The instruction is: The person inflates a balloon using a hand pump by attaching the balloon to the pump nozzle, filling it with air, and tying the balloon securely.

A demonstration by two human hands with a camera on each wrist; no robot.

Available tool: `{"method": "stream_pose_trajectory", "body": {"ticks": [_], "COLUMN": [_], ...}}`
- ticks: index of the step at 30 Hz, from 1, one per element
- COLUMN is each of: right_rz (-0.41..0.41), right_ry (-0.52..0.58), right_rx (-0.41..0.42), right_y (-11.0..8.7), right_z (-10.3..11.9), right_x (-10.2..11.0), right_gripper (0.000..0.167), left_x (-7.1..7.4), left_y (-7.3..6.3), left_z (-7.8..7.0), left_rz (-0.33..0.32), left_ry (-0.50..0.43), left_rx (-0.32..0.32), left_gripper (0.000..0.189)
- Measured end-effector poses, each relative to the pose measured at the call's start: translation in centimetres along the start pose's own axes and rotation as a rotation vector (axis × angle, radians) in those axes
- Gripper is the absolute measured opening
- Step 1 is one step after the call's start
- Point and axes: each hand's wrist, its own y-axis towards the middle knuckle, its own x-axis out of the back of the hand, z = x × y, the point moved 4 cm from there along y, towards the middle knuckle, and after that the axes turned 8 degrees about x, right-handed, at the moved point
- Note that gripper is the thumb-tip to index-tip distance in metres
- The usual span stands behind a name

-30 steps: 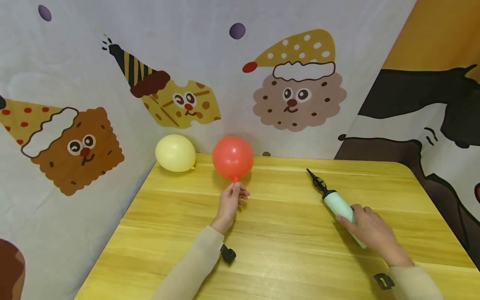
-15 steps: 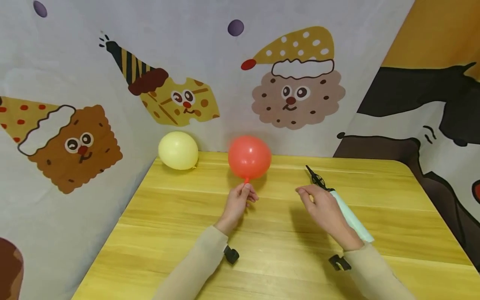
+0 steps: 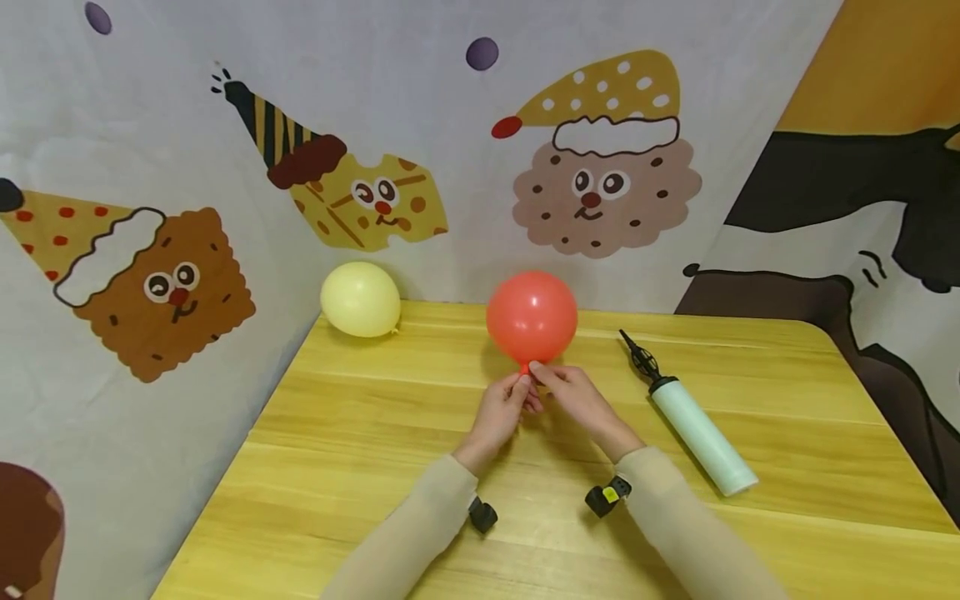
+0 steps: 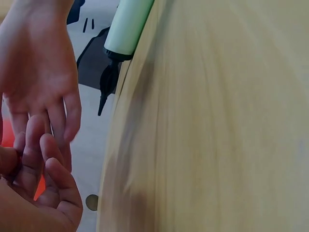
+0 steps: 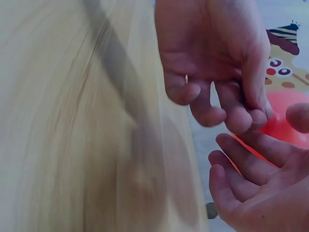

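Observation:
A round, inflated red balloon (image 3: 532, 315) is held upright above the table by my left hand (image 3: 495, 415), whose thumb and finger pinch its neck. My right hand (image 3: 587, 403) is close on the other side, its thumb by the base of the balloon. The right wrist view shows the fingers (image 5: 256, 166) of that hand fairly straight and its thumb apart from them. Little of the balloon shows in the left wrist view, behind both hands. On the table to the right lies a pale green balloon pump (image 3: 701, 433) with a black nozzle.
An inflated yellow balloon (image 3: 361, 300) sits at the table's back left corner. The wooden table (image 3: 555, 542) meets a cloth backdrop (image 3: 465, 183) printed with cartoon snacks along its back edge. Each wrist wears a strap with a small black device.
My right hand has let go of the pump, leaving it on the table, and moved left to the red balloon. My left hand has carried the balloon to the right.

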Motion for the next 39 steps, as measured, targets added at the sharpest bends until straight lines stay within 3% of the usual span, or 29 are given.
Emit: {"method": "stream_pose_trajectory", "body": {"ticks": [11, 18, 21, 25, 30, 35, 37, 39], "right_rz": [-0.013, -0.071, -0.094, -0.102, -0.058, -0.014, 0.024, 0.064], "right_ry": [0.172, 0.301, 0.38, 0.57, 0.838, 1.077, 1.099, 1.036], "right_rx": [-0.071, -0.051, -0.052, -0.037, -0.013, -0.053, -0.063, -0.051], "right_y": [1.1, 1.2, 1.1, 1.1, 1.2, 1.2, 1.2, 1.4], "right_z": [-0.2, 0.0, 0.4, 0.7, 1.4, 2.0, 2.3, 2.5], "right_x": [-1.1, -1.4, -1.0, -0.4, -0.6, -1.2, -1.4, -1.4], "right_gripper": [0.032, 0.033, 0.035, 0.031, 0.024, 0.026, 0.028, 0.029], "left_x": [0.0, -0.6, -1.2, -1.7, -1.5, -1.2, -1.1, -0.9], "left_y": [-0.3, -1.0, -1.6, -2.6, -3.2, -3.4, -3.4, -3.4], "left_z": [0.0, -0.3, -0.4, -0.2, -0.3, -0.8, -1.0, -1.3], "left_rz": [0.002, -0.011, 0.009, 0.05, 0.069, 0.107, 0.136, 0.172], "left_ry": [-0.025, -0.042, -0.056, -0.068, -0.079, -0.115, -0.106, -0.065], "left_rx": [0.027, -0.001, 0.007, 0.018, 0.012, 0.018, 0.022, 0.021], "left_gripper": [0.031, 0.037, 0.038, 0.037, 0.037, 0.035, 0.035, 0.037]}}
